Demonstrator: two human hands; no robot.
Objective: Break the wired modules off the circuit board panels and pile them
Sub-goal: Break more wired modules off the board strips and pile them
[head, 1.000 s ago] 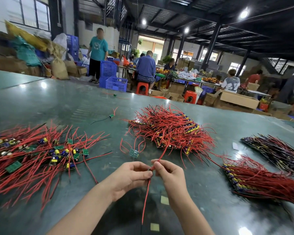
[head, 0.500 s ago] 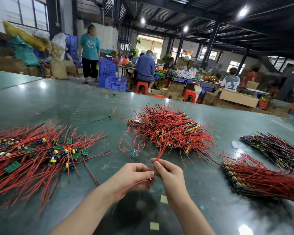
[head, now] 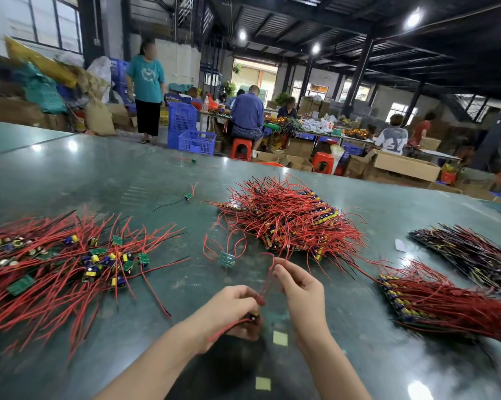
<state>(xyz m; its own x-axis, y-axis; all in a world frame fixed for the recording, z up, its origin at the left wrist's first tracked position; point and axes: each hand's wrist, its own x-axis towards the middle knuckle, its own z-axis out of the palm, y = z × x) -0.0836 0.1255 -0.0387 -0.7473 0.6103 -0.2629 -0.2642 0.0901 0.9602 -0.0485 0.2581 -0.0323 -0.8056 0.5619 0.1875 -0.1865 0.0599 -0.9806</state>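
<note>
Dark green glossy worktable (head: 105, 180) fills the workshop foreground. Left on it sprawls the loose pile of red-wired green modules (head: 56, 264); unbroken wired panel stacks (head: 289, 220) lie centre and right. Nearest me, the left hand (head: 232, 310) grips a small wired module (head: 252, 315), while the right hand (head: 298, 287) pinches its red wires (head: 268, 280) upward.

bare hands: 2, left hand (head: 232, 308) and right hand (head: 299, 287) | heaps of red-wired green circuit modules on the dark green tabletop (head: 359, 356): 4 | loose single wired modules: 3 | blue plastic crates: 2 | red plastic stools: 2 | people in background: 5
</note>
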